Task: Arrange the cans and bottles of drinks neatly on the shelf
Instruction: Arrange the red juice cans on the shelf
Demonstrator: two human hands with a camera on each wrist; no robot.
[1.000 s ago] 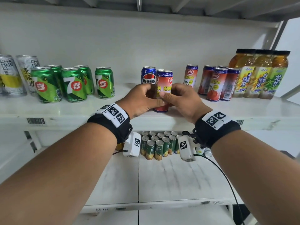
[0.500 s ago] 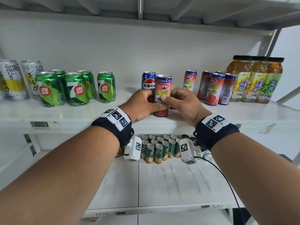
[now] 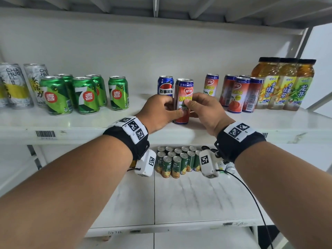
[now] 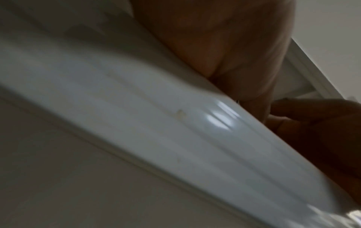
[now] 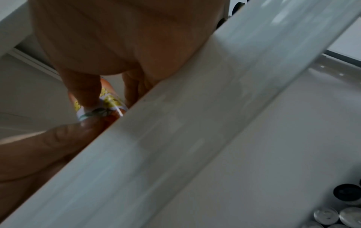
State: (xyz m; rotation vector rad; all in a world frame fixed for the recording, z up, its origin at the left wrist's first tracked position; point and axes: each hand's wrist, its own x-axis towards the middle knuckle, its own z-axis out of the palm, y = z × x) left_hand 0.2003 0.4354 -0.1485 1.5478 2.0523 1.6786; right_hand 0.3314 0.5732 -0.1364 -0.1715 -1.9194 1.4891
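Observation:
A tall red lychee drink can (image 3: 184, 90) stands upright near the front of the white shelf (image 3: 161, 131), just in front of a blue Pepsi can (image 3: 165, 86). My left hand (image 3: 161, 112) grips the red can from the left and my right hand (image 3: 203, 109) grips it from the right, thumbs on its front. In the right wrist view, fingers (image 5: 86, 92) pinch the same red can (image 5: 109, 98) above the shelf edge (image 5: 195, 131). The left wrist view shows mostly the blurred shelf edge (image 4: 175, 123) and my palm (image 4: 224, 38).
Green 7-Up cans (image 3: 86, 95) and white tea cans (image 3: 12, 85) stand at the left. Another lychee can (image 3: 211, 85), a cluster of red cans (image 3: 239, 94) and three tea bottles (image 3: 283, 83) stand at the right. Small green cans (image 3: 176, 160) fill the lower shelf.
The red can has slid slightly back and right toward the Pepsi can, both hands staying on it. The head view has tilted a little.

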